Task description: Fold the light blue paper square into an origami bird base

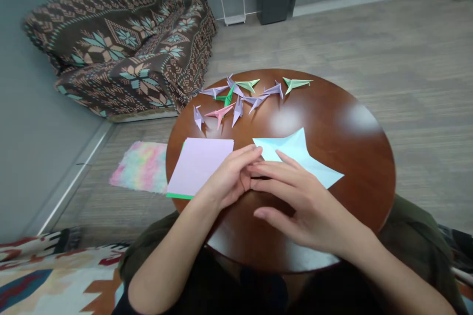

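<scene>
A light blue sheet of origami paper [318, 167] with creases lies on the round table, its corners pointing out and one corner raised. My left hand [234, 177] is at the paper's left edge, loosely cupped, its fingers partly hidden behind the right fingers. Just in front of the paper, my right hand [299, 202] has its fingers stretched out and its thumb apart. The fingertips of both hands meet or overlap. Neither hand visibly grips the sheet. Close by on the left is a stack of square paper [203, 162], lilac on top with green showing at the edge.
Several folded paper cranes in lilac, green and pink, among them a pink crane [220, 114] and a light green crane [295, 83], stand along the far side of the brown table [354, 142]. Beyond are a sofa with a patterned cover [136, 54] and a fluffy pastel mat [142, 167].
</scene>
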`<state>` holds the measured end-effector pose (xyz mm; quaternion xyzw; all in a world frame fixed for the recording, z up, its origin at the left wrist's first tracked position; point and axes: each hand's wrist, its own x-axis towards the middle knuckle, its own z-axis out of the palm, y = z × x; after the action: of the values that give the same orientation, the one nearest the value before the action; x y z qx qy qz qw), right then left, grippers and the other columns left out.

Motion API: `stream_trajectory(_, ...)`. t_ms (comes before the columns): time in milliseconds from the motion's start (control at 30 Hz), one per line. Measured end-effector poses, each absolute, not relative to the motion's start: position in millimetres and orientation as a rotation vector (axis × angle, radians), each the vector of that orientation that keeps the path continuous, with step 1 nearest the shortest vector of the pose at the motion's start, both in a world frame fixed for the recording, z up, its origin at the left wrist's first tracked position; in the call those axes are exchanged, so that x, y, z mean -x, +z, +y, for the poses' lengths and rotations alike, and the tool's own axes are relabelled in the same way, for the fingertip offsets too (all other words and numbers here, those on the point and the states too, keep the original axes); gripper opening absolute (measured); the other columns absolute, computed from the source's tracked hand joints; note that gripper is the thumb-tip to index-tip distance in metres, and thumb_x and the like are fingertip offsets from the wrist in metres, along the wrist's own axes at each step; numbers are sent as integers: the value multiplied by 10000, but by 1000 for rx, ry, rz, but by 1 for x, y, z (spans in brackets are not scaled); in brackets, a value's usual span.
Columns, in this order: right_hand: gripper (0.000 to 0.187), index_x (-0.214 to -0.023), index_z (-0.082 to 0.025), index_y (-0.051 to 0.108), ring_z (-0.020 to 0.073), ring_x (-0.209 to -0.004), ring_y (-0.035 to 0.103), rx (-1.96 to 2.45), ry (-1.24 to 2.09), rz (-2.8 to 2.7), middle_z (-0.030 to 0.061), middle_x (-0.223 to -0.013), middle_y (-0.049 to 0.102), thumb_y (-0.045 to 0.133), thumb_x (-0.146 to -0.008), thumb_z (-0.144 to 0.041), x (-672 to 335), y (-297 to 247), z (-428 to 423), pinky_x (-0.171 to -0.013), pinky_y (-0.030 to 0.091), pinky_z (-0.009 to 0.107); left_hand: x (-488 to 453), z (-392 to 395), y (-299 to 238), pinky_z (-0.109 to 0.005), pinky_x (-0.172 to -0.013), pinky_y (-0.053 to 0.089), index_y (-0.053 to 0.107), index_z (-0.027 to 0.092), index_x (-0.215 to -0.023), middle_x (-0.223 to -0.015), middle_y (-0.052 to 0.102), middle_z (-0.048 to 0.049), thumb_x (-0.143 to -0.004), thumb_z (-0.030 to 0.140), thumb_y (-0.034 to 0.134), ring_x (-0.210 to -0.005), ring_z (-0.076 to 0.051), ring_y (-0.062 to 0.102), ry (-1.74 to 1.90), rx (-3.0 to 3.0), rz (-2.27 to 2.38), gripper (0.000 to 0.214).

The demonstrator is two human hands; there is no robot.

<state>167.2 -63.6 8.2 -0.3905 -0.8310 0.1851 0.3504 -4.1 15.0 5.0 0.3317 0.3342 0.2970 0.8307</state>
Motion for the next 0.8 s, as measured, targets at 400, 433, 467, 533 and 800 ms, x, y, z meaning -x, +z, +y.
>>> stream_trajectory(400, 345, -1227, -279, 732, 373, -1441, 551, 1334, 191, -1544, 111, -1565, 594, 789, -888, -245, -211, 11, -46, -1181, 453, 575, 7, 27, -6, -297, -824, 611, 664, 186, -1050, -1007, 802, -51, -852, 326, 780, -906, -190, 761, 1110, -850, 909, 269)
stream_trajectory(433, 367, -1254, -285, 728, 368, -1394, 595, 1335, 307, -1466, 102, -1535, 623, 788, -893, -276, -216, 8, -42, -1103, 525, 541, 7, 28, -5, -301, -855, 615, 658, 189, -1071, -1035, 806, -58, -865, 322, 774, -932, -189, 767, 1136, -834, 907, 272)
stream_trajectory(467, 361, -1252, -290, 732, 356, -1295, 667, 1343, 445, -1396, 94, -1434, 696, 788, -896, -308, -221, 5, -38, -993, 588, 497, 7, 28, -5, -301, -878, 616, 655, 191, -1094, -1058, 807, -64, -878, 322, 768, -951, -187, 771, 1144, -821, 901, 277)
stream_trajectory(533, 320, -1176, -280, 774, 311, -1052, 747, 1390, 634, -1320, 74, -1197, 786, 821, -867, -349, -227, -1, -32, -812, 614, 413, 7, 29, -4, -304, -902, 619, 651, 193, -1122, -1086, 805, -74, -890, 337, 770, -973, -187, 776, 1115, -814, 885, 298)
stream_trajectory(800, 346, -1033, -245, 835, 203, -707, 680, 1464, 852, -1214, 25, -862, 781, 917, -750, -426, -233, -2, -31, -574, 516, 294, 13, 32, -8, -305, -894, 595, 513, 330, -1439, -1236, 751, -28, -686, 275, 955, -1022, -201, 744, 1153, -1093, 903, 875)
